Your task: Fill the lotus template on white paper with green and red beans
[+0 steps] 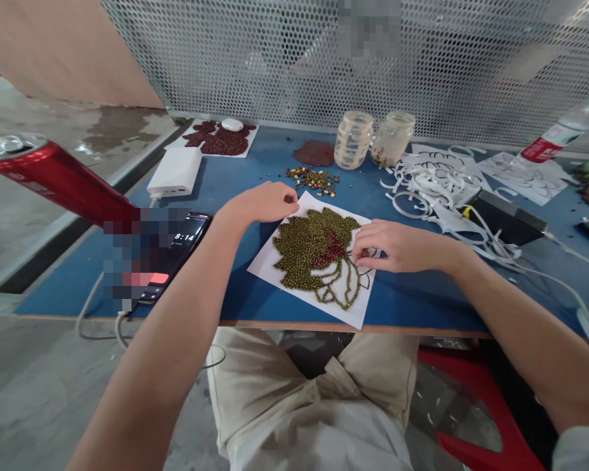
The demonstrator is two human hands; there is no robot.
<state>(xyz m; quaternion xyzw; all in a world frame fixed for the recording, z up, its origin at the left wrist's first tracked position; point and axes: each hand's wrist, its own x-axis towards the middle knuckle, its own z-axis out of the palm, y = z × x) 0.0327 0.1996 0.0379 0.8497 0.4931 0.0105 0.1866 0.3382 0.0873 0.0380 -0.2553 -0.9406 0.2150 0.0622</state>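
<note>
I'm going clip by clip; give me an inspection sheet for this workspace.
Surface: blue tabletop.
Work items: white paper with a petal-like design, largely filled with green mung beans, some red beans; a loose mixed-bean pile beyond it.
Clutter: red can, smartphone, white power bank, two jars, paper strips, plastic bottle.
Hands: left hand by the paper's far corner; right hand over its right side; whether either holds a bean, cannot tell.
Cables: white cable at the smartphone; another at a black box-shaped device.
Surroundings: perforated metal screen, grey floor.
</note>
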